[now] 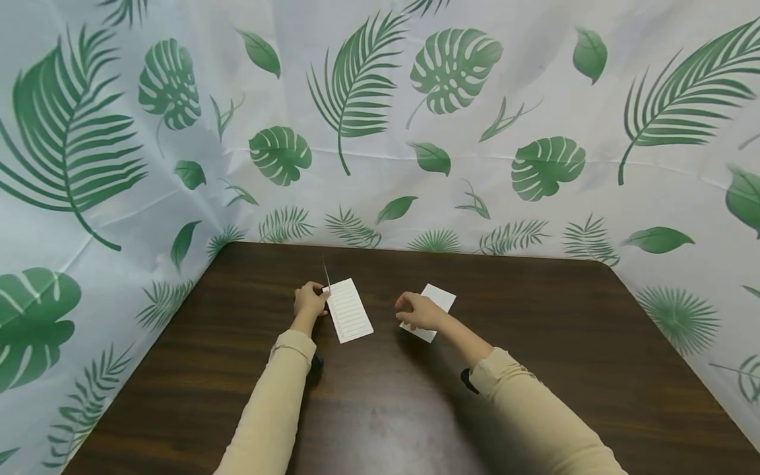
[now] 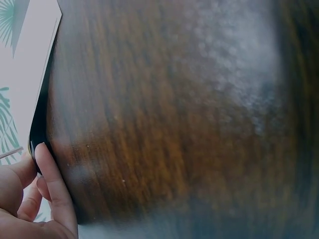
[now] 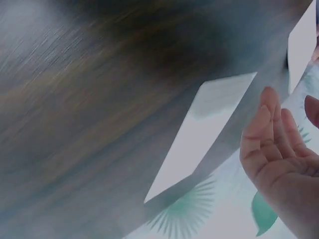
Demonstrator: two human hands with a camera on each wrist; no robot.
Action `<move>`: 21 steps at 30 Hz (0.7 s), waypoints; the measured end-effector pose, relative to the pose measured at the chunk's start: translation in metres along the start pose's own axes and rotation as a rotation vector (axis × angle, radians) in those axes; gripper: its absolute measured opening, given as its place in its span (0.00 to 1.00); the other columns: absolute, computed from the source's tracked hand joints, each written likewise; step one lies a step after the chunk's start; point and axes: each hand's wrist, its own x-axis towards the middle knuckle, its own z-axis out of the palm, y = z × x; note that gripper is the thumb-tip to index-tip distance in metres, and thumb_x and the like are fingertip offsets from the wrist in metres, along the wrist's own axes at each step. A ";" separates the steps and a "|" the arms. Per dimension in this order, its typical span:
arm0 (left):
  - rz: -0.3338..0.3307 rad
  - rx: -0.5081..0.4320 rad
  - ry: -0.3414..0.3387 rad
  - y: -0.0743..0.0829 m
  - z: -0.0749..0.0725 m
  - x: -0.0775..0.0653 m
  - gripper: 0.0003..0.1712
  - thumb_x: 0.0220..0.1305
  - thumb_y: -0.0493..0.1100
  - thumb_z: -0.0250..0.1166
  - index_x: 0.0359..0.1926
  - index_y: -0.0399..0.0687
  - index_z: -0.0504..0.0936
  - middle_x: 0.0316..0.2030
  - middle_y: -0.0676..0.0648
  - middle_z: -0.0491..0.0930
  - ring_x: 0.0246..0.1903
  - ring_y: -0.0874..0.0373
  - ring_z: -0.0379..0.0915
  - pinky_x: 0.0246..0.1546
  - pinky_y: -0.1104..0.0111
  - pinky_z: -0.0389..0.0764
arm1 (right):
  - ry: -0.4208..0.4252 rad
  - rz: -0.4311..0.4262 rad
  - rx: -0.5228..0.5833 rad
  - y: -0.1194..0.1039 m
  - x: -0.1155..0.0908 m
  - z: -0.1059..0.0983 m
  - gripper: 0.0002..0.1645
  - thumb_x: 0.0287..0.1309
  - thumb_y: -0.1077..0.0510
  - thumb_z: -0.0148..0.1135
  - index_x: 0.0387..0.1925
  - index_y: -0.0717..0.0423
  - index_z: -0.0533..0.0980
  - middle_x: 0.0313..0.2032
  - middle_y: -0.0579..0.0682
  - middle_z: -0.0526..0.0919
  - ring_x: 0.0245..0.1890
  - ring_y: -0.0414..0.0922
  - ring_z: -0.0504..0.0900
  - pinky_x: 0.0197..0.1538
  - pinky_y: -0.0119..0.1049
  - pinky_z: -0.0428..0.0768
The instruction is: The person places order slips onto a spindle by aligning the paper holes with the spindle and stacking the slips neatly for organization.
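Observation:
My left hand pinches the left edge of a lined white notepad, which lies tilted on the table. Something black shows along the pad's edge beside the fingers; its kind is unclear. A thin upright strip rises at the pad's upper left corner, too narrow to identify. My right hand is above a second white paper piece and partly hides it from the head camera. In the right wrist view its fingers are loosely bent, with nothing between them, apart from that paper.
Both papers lie on a dark brown wooden table with a glossy surface. A white curtain with green leaf prints hangs behind the table's far edge and along its sides.

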 end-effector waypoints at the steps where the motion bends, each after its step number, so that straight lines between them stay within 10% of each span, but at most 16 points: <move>1: -0.001 0.001 0.000 0.000 0.001 -0.001 0.17 0.65 0.41 0.60 0.53 0.39 0.74 0.55 0.31 0.65 0.43 0.39 0.73 0.13 0.80 0.76 | 0.019 -0.009 -0.029 0.002 -0.002 -0.003 0.14 0.62 0.63 0.55 0.47 0.69 0.71 0.30 0.60 0.82 0.22 0.48 0.79 0.24 0.29 0.75; 11: -0.008 -0.007 -0.001 -0.001 0.001 0.002 0.17 0.65 0.41 0.60 0.53 0.40 0.74 0.55 0.31 0.65 0.45 0.37 0.71 0.13 0.80 0.76 | 0.122 0.038 -0.291 0.030 -0.013 -0.028 0.22 0.58 0.56 0.62 0.49 0.69 0.70 0.42 0.66 0.78 0.39 0.57 0.79 0.41 0.48 0.80; 21: 0.006 0.025 -0.008 0.001 -0.001 -0.003 0.18 0.65 0.41 0.59 0.54 0.39 0.74 0.56 0.31 0.64 0.46 0.38 0.70 0.13 0.80 0.76 | -0.060 0.199 -0.346 0.054 -0.022 -0.032 0.49 0.56 0.49 0.65 0.65 0.76 0.54 0.65 0.76 0.55 0.66 0.71 0.54 0.69 0.64 0.56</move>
